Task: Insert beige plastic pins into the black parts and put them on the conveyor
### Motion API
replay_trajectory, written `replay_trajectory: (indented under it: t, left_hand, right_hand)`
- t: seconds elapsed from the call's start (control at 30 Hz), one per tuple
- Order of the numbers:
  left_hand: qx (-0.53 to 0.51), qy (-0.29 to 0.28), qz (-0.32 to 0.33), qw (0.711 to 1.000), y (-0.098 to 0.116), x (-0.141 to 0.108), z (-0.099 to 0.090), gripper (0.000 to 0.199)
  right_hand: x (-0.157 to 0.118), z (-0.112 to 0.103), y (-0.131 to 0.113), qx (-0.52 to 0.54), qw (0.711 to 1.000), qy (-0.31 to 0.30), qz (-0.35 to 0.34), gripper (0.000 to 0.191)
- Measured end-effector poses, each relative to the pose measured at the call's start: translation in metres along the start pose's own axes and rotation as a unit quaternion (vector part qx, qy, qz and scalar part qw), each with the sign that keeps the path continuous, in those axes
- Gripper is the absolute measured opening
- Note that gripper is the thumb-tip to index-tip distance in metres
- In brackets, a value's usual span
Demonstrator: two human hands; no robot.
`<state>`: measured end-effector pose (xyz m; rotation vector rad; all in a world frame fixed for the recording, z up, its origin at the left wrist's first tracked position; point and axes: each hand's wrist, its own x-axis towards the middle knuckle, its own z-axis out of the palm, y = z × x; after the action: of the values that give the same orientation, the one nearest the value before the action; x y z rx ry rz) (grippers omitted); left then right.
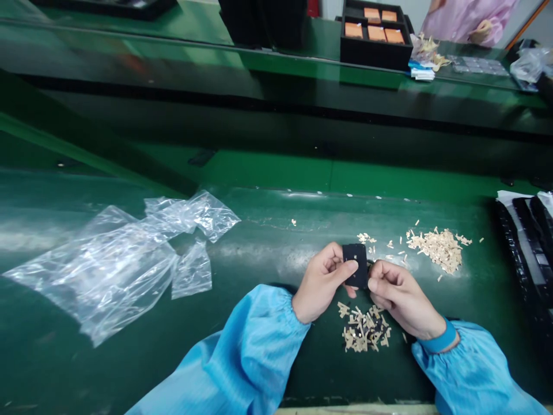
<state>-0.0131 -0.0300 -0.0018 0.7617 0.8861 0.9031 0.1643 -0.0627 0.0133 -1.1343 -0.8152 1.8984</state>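
Blue, loose cloth sleeves (254, 351) enter from the bottom of the frame. Between them, right of the lower centre, lies a loose heap of small beige and dark flat pieces (366, 331); they look light and, I think, easy to scatter. Just above this heap, the left hand (325, 281) is clamped on a flat black rectangular plate (355, 256), thumb on its face. The right hand (394, 293) has its fingertips together at the plate's right edge; whether they pinch some small piece I cannot tell. The plate seems light, rather stiff and perhaps a little slippery, so its edges should be the best place to hold. The dark green, shiny worktop (250, 363) carries wrinkled clear plastic bags (125, 271) at the left and a pile of beige strips (438, 249) at the right. Farther, in the upper right, a black compartment box (375, 56) with orange blocks (377, 33) stands on a green shelf (196, 31); behind it is a person in pink clothing (466, 20).
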Motion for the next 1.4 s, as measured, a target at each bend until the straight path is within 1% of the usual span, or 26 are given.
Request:
replay_trajectory:
  t: [0.2,0.3,0.37,0.4,0.43,0.47,0.53,0.57,0.63,0.7,0.73,0.83,0.9,0.97,1.2,1.4]
  left_hand:
    - [-0.041,-0.014,-0.014,0.999,-0.002,-0.002,0.004,0.049]
    - [-0.041,-0.021,-0.012,0.999,-0.003,-0.002,0.004,0.047]
    - [-0.039,-0.019,-0.01,0.999,-0.002,-0.001,0.004,0.042]
    - [-0.039,-0.015,-0.011,0.999,-0.001,0.0,0.004,0.04]
    - [-0.039,-0.01,-0.012,0.999,0.001,0.0,0.004,0.042]
    - [-0.04,-0.004,-0.015,0.999,0.003,0.0,0.004,0.049]
    - [-0.047,0.006,-0.02,0.999,0.006,0.0,0.004,0.065]
    - [-0.05,0.008,-0.024,0.998,0.008,0.0,0.003,0.066]
    - [-0.055,0.01,-0.03,0.998,0.01,0.0,0.003,0.056]
    - [-0.059,0.023,-0.033,0.997,0.011,0.0,0.002,0.044]
    - [-0.062,0.032,-0.033,0.997,0.011,0.0,0.002,0.042]
    - [-0.066,0.048,-0.033,0.996,0.012,0.001,0.001,0.042]
    - [-0.065,0.048,-0.034,0.996,0.013,0.002,0.001,0.044]
    - [-0.063,0.047,-0.033,0.996,0.013,0.002,0.001,0.045]
    - [-0.055,0.042,-0.033,0.997,0.011,0.001,0.002,0.047]
    - [-0.052,0.036,-0.037,0.997,0.011,0.001,0.002,0.047]
  right_hand:
    - [0.001,0.004,0.001,0.072,0.996,-0.052,0.011,0.035]
    - [0.002,0.003,0.003,0.076,0.995,-0.057,0.003,0.034]
    - [0.002,0.0,0.003,0.059,0.998,-0.034,-0.01,0.033]
    - [0.002,-0.002,0.003,0.043,0.999,-0.012,-0.021,0.033]
    - [0.002,-0.004,0.002,0.021,0.999,0.016,-0.036,0.032]
    - [0.002,-0.006,0.001,-0.008,0.997,0.046,-0.055,0.031]
    - [0.002,-0.009,-0.001,-0.08,0.986,0.104,-0.101,0.03]
    - [0.002,-0.01,-0.001,-0.117,0.977,0.128,-0.127,0.029]
    - [0.002,-0.011,-0.002,-0.184,0.953,0.161,-0.18,0.024]
    - [0.001,-0.01,-0.001,-0.237,0.928,0.175,-0.23,0.017]
    - [0.001,-0.01,0.0,-0.259,0.916,0.176,-0.252,0.013]
    - [-0.001,-0.01,0.004,-0.306,0.888,0.167,-0.299,0.003]
    - [-0.001,-0.011,0.006,-0.319,0.879,0.163,-0.316,0.003]
    - [-0.001,-0.011,0.006,-0.323,0.875,0.16,-0.323,0.005]
    - [-0.001,-0.009,0.004,-0.335,0.869,0.155,-0.33,0.008]
    - [-0.002,-0.008,-0.001,-0.371,0.85,0.153,-0.341,0.01]
